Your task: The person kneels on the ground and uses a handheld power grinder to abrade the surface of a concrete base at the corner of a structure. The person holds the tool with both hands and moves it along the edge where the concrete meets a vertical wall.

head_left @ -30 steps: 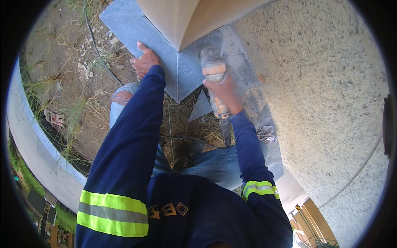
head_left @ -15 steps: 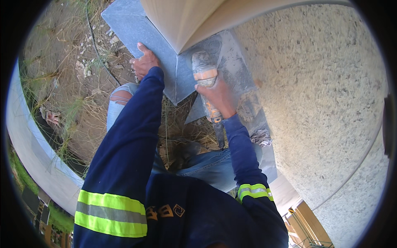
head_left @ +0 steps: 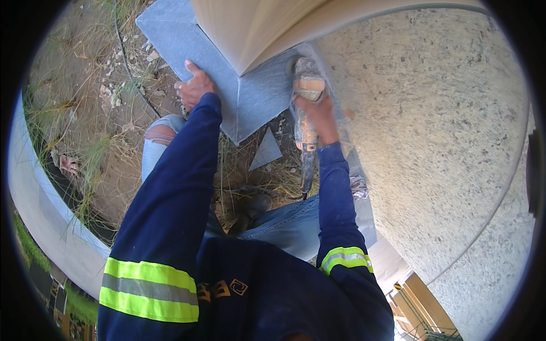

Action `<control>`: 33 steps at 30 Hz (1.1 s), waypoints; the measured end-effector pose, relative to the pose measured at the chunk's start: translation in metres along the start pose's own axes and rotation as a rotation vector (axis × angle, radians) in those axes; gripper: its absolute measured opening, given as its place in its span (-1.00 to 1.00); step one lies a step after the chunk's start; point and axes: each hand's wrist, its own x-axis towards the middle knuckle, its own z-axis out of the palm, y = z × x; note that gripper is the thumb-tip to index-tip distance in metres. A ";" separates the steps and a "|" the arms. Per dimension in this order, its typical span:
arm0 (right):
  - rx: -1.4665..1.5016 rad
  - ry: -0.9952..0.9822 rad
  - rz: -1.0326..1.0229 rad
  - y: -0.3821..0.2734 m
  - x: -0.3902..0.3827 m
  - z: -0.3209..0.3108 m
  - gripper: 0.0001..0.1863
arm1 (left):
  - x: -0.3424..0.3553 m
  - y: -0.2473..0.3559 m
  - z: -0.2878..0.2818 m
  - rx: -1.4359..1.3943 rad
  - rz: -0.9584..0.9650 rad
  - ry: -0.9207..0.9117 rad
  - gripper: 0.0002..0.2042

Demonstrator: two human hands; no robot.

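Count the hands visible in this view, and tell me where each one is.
2: the left hand at the left edge of the grey slab, and the right hand around the power tool. No others show.

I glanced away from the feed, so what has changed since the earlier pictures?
The right hand and the power tool it holds first moved left, toward the corner of the beige column, then right, ending farther right than at first. Nothing was newly grasped or released. The left hand stayed at the outer edge of the grey slabs; the triangular offcut stayed on the ground.
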 end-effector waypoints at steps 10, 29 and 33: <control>-0.137 -0.160 -0.042 -0.023 -0.028 0.027 -0.26 | 0.006 -0.006 0.004 -0.027 0.022 0.007 -0.04; 0.034 -0.050 -0.057 -0.007 -0.002 0.018 -0.29 | 0.006 -0.005 0.003 -0.040 0.013 -0.011 0.00; 0.102 -0.010 -0.022 -0.011 0.010 0.010 -0.31 | 0.009 -0.007 0.005 -0.013 0.023 0.015 -0.05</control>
